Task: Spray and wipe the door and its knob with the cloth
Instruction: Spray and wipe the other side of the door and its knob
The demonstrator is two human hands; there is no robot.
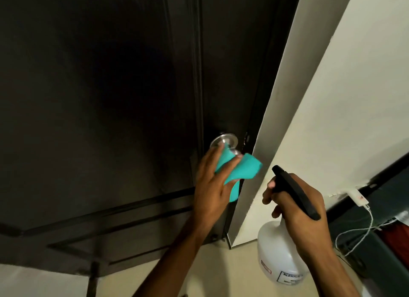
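The cloth [239, 172] and the left hand [212, 186] cover most of the knob [223, 139]; only its shiny back plate shows. The right hand [296, 208] hides the neck of the bottle [274, 252]. The words on the bottle's label are too blurry to read. The door [110, 97] runs off the top and left edges.

White charger [359, 199] on the wall [354, 97], its cable [354, 232] trailing downward

Left hand [213, 181], right hand [297, 205] both gripping
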